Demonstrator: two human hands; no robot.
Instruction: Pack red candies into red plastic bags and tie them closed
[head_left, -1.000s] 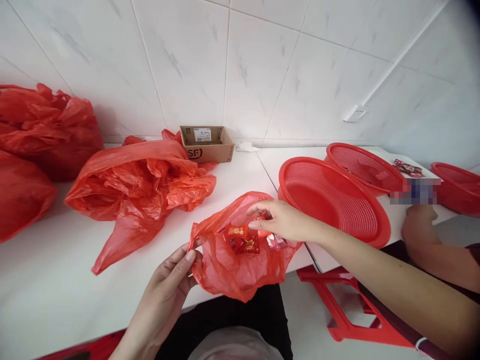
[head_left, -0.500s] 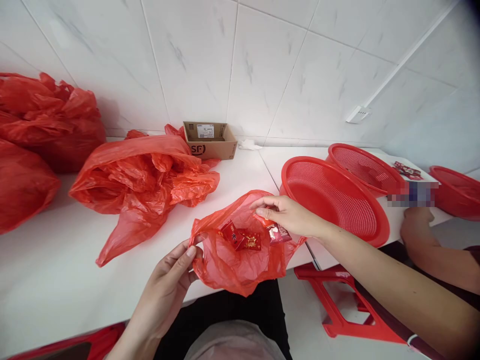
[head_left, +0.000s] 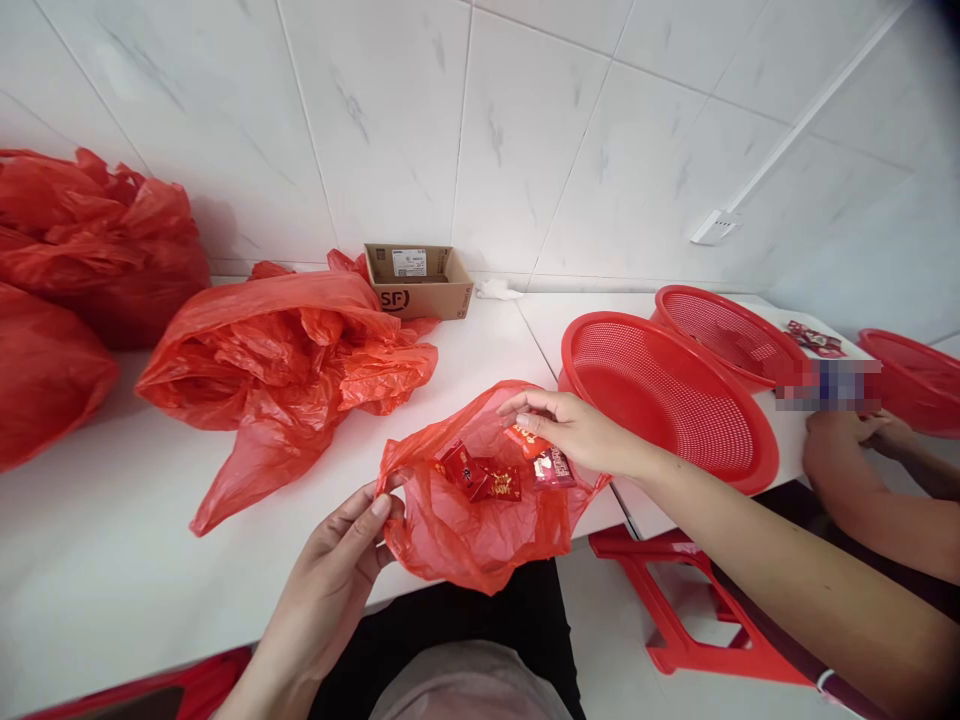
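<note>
A red plastic bag lies with its mouth spread at the table's front edge. My left hand pinches its left rim between thumb and fingers. Inside lie dark red snack packets with gold print. Over the bag's right side is my right hand, palm down, its fingers loosely stretched and the thumb apart. Just beneath it show an orange-red packet and a maroon packet; whether the fingers touch them is hard to see.
Red mesh baskets stand to the right, beside a co-worker's arms. Bulging red bags fill the left side. A cardboard box sits against the tiled wall. Below the table is a red stool.
The orange-red packet shows more from beneath my right hand, and the maroon packet has shifted slightly. My left hand stays on the rim. A co-worker's second hand has come into view.
</note>
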